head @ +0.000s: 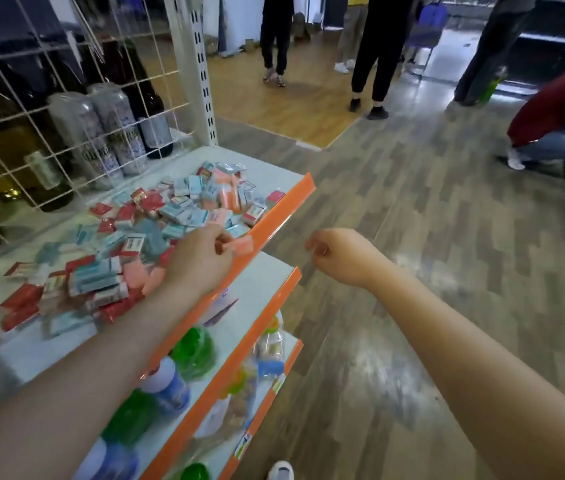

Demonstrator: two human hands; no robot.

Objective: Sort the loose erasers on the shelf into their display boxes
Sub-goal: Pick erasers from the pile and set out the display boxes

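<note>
Loose erasers (156, 216) — red, blue, pink wrapped blocks — lie heaped across the white shelf (267, 174).

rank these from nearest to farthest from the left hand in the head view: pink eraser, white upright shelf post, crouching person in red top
1. Pink eraser, pinched in the left hand at the shelf's orange edge.
2. White upright shelf post, beyond the eraser pile.
3. Crouching person in red top, far right across the floor.
</note>
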